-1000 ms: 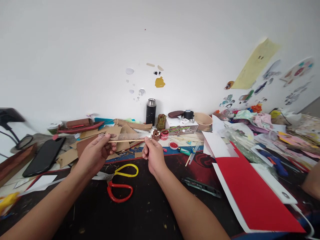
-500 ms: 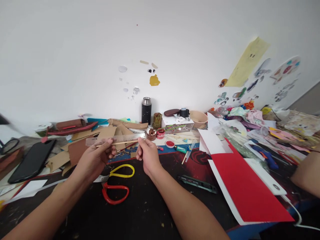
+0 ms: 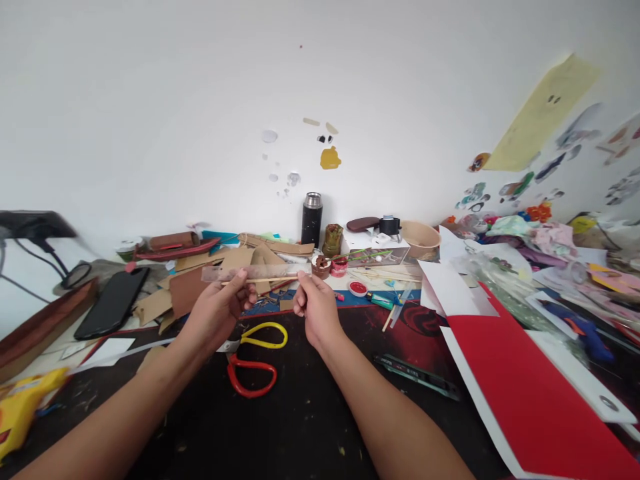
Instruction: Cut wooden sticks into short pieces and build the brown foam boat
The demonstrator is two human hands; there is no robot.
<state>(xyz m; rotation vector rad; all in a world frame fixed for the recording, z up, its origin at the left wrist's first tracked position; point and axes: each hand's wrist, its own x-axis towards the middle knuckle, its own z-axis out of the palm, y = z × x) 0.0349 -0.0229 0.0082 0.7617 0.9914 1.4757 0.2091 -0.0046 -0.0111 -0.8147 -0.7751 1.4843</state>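
1. Your thin stick (image 3: 265,280) lay nearly level between your two grips, alongside a clear strip (image 3: 270,271) that looked like a ruler.
2. Your left grip (image 3: 223,307) was closed in a pinch, thumb over fingers, on the stick and strip. Your right grip (image 3: 319,308) was also pinched shut, at the stick's other end; whether it had the strip as well, you could not tell from here.
3. The step in hand seemed to be lining the stick up against the strip, perhaps to gauge its length. As a judgement, any adjustment called for a light pinch, level ends and edges kept together.
4. Just below your left grip lay the scissors (image 3: 243,363), with one yellow and one red handle loop. Beyond both grips stood a black bottle (image 3: 311,223), with the brown-smeared pot (image 3: 321,267) nearer your right grip.
5. To the right of your right grip lay the red-filled lid (image 3: 357,288), the teal tube (image 3: 381,301) and, lower, the cutter (image 3: 417,375), all on the desk (image 3: 300,433). Farther right was the red sheet (image 3: 545,387).
6. The cutter carried pale lettering, too small to read; no scale could be read on the strip. A white device (image 3: 583,377) bore a round dark mark, brand unclear.
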